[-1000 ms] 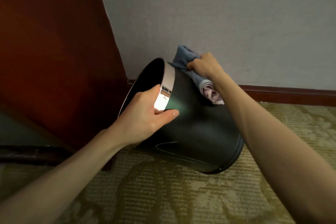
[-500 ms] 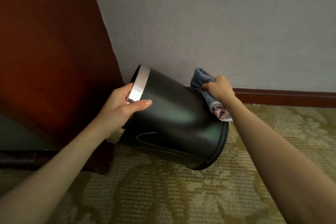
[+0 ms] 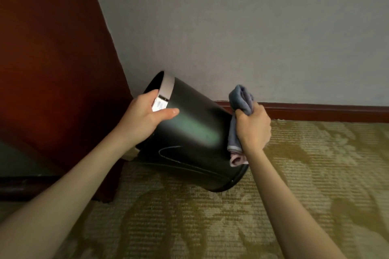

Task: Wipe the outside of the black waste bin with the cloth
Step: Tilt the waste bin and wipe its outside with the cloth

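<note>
The black waste bin (image 3: 195,132) with a pale metal band round its rim is tilted, mouth up and to the left, base down to the right just above the carpet. My left hand (image 3: 145,113) grips the rim, thumb laid on the outer wall. My right hand (image 3: 252,130) is closed on a folded blue-grey cloth (image 3: 242,99) with a pinkish lower end, and presses it against the bin's right side near the base.
A dark red wooden panel (image 3: 52,59) stands at the left, close to the bin's mouth. A grey wall (image 3: 252,27) with a dark red skirting board (image 3: 326,111) runs behind. Patterned olive carpet (image 3: 210,216) covers the floor.
The cloth hand has slid from near the rim down the bin's side toward its base. The bin has swung so that more of its outer wall faces me.
</note>
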